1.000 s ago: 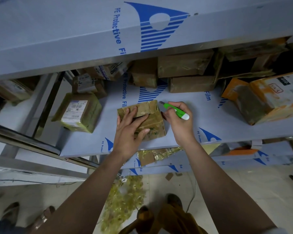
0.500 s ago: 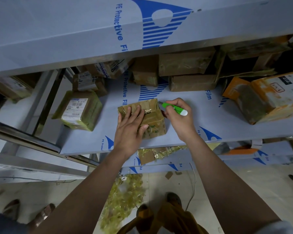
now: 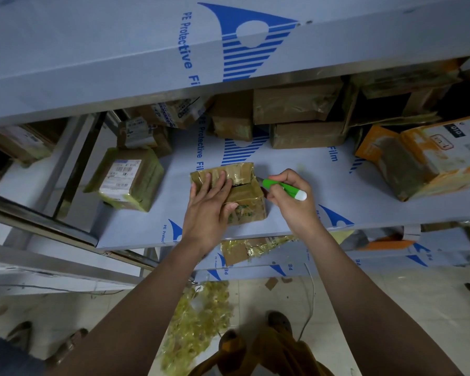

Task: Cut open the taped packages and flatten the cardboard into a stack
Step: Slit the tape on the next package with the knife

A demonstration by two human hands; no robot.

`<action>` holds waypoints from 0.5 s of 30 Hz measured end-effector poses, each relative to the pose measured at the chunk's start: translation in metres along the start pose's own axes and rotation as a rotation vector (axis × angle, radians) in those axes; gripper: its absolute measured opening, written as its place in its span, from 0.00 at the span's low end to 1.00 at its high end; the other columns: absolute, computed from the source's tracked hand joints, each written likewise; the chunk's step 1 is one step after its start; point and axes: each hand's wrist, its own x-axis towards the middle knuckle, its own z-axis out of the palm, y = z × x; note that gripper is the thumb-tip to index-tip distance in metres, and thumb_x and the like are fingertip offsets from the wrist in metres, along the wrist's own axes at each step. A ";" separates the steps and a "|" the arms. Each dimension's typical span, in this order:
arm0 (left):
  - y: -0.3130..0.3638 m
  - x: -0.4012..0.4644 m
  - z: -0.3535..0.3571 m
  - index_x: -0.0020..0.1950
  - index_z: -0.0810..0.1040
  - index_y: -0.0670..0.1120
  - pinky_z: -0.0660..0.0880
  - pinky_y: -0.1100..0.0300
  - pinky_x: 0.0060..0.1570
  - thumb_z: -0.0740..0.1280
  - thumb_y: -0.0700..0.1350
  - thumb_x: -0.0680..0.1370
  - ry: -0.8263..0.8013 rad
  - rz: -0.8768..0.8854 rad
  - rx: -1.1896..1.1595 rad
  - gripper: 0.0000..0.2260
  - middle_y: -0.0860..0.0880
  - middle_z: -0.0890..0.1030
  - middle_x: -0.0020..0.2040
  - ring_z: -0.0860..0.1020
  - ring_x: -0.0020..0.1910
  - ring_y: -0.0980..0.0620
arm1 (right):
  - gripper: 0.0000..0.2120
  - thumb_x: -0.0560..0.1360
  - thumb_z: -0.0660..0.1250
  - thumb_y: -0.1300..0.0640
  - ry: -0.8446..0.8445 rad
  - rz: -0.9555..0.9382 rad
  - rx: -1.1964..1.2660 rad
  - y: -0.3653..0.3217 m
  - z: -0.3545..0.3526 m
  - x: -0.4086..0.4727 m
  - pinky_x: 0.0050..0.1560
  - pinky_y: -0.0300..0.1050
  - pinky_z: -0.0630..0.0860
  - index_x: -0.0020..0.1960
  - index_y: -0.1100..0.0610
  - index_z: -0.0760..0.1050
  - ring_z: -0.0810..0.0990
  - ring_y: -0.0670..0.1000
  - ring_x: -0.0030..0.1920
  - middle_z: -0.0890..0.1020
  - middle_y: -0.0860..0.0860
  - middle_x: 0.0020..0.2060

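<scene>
— Which step is this?

— Cutting, I'd say. The small taped box (image 3: 235,194) sits near the front edge of the shelf (image 3: 323,185), and a dark gap shows across its top, so the tape there looks partly slit. Flattening hasn't begun.

— And the hands?

— The left hand (image 3: 209,210) lies flat on top of the box, fingers straight, thumb against its near face, pressing it down. The right hand (image 3: 289,198) is wrapped round a green cutter (image 3: 281,187), whose tip meets the box's right edge.

— What does the next move need?

— Probably drawing the blade along that right-hand seam while the left hand keeps the box from sliding, fingers kept off the cutting line. Then the flaps can be opened.

— More to do after it?

— Yes: a labelled parcel (image 3: 125,179) lies left of the box and more taped boxes behind it.
</scene>
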 end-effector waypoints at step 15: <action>-0.011 -0.003 0.003 0.78 0.61 0.49 0.30 0.63 0.73 0.49 0.60 0.80 0.007 0.081 -0.009 0.29 0.55 0.56 0.77 0.48 0.79 0.49 | 0.10 0.79 0.59 0.73 -0.003 0.042 0.287 -0.007 -0.014 0.002 0.54 0.55 0.81 0.44 0.62 0.74 0.81 0.43 0.40 0.74 0.55 0.39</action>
